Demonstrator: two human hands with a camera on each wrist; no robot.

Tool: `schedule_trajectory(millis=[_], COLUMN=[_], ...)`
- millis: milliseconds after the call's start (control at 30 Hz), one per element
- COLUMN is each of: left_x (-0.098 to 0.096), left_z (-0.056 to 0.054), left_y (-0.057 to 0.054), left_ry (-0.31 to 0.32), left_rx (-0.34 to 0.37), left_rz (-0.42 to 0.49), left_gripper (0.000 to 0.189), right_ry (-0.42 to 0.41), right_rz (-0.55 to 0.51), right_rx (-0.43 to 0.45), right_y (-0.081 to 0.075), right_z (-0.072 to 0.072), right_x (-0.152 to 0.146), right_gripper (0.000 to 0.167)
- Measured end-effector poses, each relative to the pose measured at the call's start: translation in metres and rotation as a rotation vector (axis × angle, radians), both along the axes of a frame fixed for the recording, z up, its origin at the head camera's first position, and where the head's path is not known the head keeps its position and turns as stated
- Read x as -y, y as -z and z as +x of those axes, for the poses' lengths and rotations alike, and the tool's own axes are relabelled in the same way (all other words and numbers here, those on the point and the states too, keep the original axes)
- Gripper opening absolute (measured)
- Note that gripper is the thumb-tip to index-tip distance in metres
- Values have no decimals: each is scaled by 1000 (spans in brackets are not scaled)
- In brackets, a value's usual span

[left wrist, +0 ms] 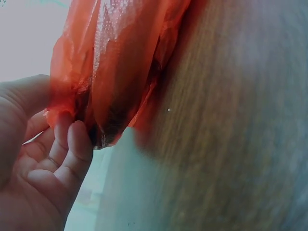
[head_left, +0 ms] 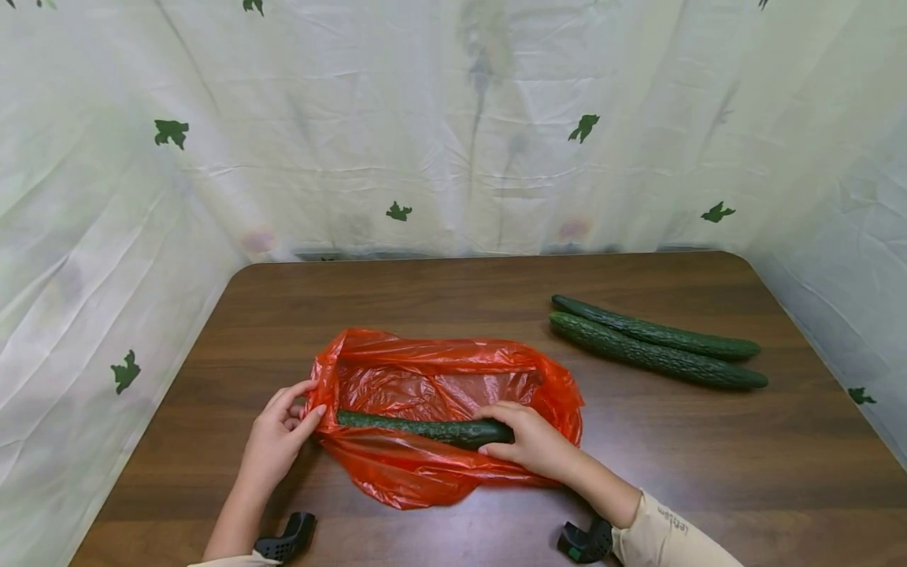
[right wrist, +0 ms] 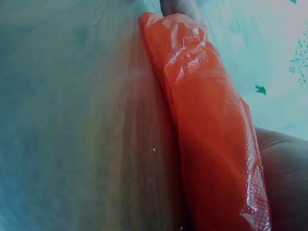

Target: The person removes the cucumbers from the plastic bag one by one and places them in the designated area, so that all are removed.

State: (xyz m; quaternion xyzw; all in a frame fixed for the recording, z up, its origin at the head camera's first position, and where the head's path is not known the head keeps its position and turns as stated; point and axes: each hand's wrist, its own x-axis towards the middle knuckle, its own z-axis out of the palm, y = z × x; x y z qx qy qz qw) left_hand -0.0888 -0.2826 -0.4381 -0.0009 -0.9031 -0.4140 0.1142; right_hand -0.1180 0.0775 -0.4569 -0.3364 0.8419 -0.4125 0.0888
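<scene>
A red plastic bag (head_left: 432,354) lies on its side on the table, its wide mouth spread open toward the head camera. Inside the mouth a long dark green cucumber (head_left: 425,427) lies lengthwise. My left hand (head_left: 279,433) pinches the bag's left edge between thumb and fingers; the left wrist view shows the red film (left wrist: 122,62) bunched at those fingertips. At the other end, my right hand (head_left: 527,441) reaches into the bag and grips the cucumber's right end. In the right wrist view the bag's side (right wrist: 207,120) hides most of that hand.
Two more cucumbers (head_left: 659,350) lie side by side at the right rear of the brown wooden table (head_left: 708,457). A pale curtain (head_left: 453,142) with green leaf shapes hangs behind and along both sides. Black wrist devices (head_left: 286,538) sit near both wrists.
</scene>
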Motion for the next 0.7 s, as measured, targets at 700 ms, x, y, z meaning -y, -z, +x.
schedule_trajectory(millis=[700], left_x=[0], left_z=[1], left_y=[1], left_ry=[14], left_rx=[-4], left_rz=[-39], left_gripper=[40], right_ry=[61], right_rz=[-360], right_rx=[230], right_y=[-32], right_z=[8], right_x=[-6], right_gripper=[38])
